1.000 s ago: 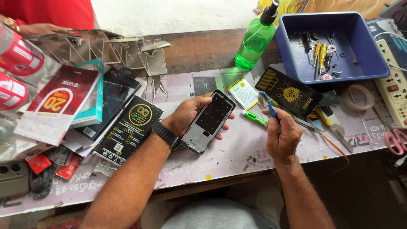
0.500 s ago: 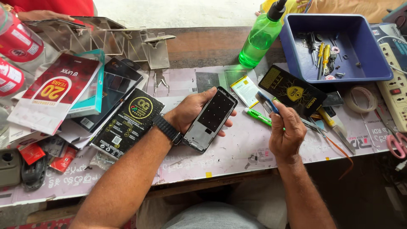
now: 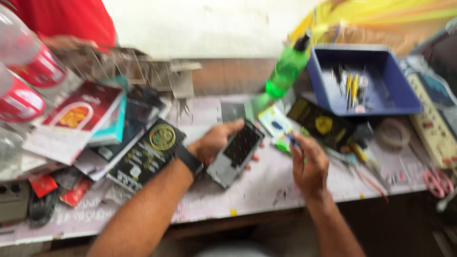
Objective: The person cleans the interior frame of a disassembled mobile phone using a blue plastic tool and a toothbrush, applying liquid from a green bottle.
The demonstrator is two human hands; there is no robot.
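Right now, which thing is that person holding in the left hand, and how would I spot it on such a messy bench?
Start at the blue plastic tray at the bench's far right, then come forward and left past the green bottle to the two hands over the pale worktop. The left hand cradles an opened phone: a flat grey slab with a dark rectangular inside, the only thing lifted off the clutter.

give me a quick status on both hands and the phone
Left hand grips opened phone, clear of bench. Right hand holds blue-handled tool beside it. Nothing between them.
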